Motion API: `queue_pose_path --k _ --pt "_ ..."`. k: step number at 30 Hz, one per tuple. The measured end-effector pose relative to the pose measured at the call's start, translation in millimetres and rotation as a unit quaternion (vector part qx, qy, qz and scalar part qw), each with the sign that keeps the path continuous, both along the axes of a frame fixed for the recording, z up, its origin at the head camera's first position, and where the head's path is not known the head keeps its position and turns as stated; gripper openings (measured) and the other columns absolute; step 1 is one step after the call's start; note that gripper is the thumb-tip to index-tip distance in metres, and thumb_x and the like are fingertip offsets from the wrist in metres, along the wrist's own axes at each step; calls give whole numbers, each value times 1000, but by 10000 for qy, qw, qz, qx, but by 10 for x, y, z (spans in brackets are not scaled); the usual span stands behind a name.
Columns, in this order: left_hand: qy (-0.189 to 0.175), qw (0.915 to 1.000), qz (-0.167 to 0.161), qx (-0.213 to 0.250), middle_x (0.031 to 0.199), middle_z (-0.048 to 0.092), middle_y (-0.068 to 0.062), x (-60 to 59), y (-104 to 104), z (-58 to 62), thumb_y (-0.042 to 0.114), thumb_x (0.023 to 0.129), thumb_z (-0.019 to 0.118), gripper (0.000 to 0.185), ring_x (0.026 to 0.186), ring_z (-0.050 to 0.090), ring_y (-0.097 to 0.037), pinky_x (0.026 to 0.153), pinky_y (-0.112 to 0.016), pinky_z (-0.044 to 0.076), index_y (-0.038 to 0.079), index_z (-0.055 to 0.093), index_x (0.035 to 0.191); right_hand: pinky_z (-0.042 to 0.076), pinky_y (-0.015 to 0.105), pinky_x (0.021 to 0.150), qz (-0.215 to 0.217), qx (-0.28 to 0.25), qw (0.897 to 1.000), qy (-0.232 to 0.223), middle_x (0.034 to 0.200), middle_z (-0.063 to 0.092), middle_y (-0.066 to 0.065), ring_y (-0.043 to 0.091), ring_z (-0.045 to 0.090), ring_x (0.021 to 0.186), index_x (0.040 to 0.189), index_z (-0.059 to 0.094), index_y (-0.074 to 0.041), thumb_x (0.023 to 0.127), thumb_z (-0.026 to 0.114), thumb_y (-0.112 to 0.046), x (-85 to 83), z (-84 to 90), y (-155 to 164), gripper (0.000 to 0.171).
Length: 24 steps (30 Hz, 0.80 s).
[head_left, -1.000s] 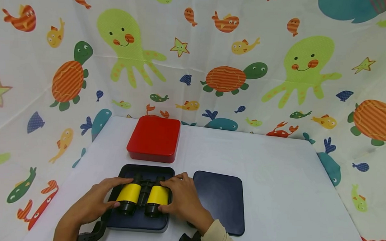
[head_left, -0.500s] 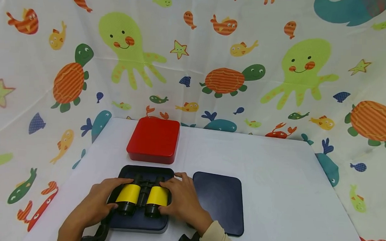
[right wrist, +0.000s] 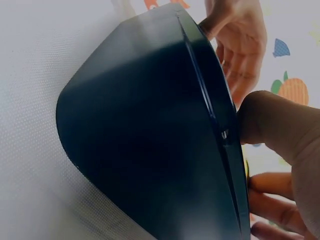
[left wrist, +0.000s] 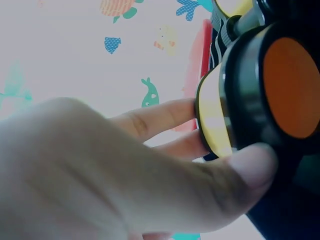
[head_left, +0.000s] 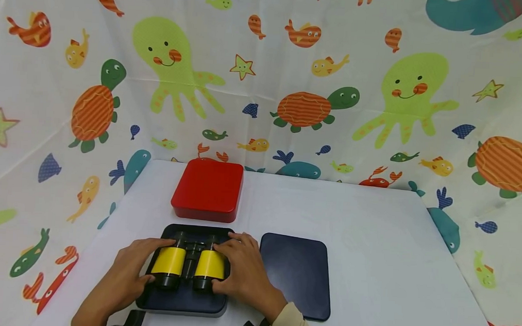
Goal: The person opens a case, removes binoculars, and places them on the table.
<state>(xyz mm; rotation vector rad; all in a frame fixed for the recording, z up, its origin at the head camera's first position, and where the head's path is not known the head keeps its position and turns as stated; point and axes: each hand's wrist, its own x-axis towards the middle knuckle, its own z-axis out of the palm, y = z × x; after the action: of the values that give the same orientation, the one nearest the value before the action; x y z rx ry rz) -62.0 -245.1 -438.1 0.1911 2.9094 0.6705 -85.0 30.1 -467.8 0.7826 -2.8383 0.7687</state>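
Binoculars unmarked, yellow barrels; left hand, right hand gripping.

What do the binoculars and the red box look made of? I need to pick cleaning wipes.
Binoculars: likely hard plastic, smooth yellow barrels with black ends and an orange-tinted lens in the left wrist view. Red box: glossy, rounded edges, soft sheen; painted tin or plastic, can't tell which.

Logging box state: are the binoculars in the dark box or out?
In: binoculars lie inside the open dark box, both hands gripping them.
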Motion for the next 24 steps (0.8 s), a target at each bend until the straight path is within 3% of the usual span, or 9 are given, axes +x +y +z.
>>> queue_pose_path --k 5,12,18,24 --pt "-134 9998 1 164 157 53 -19 9 -23 68 -10 74 88 97 138 47 -53 108 -83 35 29 50 154 43 50 121 73 -287 9995 -138 136 71 -7 18 56 137 143 69 -23 78 90 -42 14 32 34 71" --pt "-24 9992 -103 388 157 51 -16 26 -28 154 -7 78 87 95 141 48 -50 106 -79 41 30 49 156 57 34 101 313 -1098 9929 -323 135 65 -6 12 60 117 148 64 -20 81 89 -32 38 72 109 73" --pt "113 9983 -205 539 156 52 -15 28 -9 187 -7 78 88 95 141 49 -48 106 -76 43 29 48 156 58 33 102 522 -1489 9870 -312 138 63 -5 12 62 119 151 61 -18 83 87 -28 15 101 173 73" --pt "153 9976 -261 621 155 53 -16 31 36 206 -8 77 88 95 141 49 -49 106 -75 43 27 48 156 58 33 104 523 -1549 9858 -380 137 63 -5 13 62 123 150 61 -18 83 88 -26 22 151 234 73"
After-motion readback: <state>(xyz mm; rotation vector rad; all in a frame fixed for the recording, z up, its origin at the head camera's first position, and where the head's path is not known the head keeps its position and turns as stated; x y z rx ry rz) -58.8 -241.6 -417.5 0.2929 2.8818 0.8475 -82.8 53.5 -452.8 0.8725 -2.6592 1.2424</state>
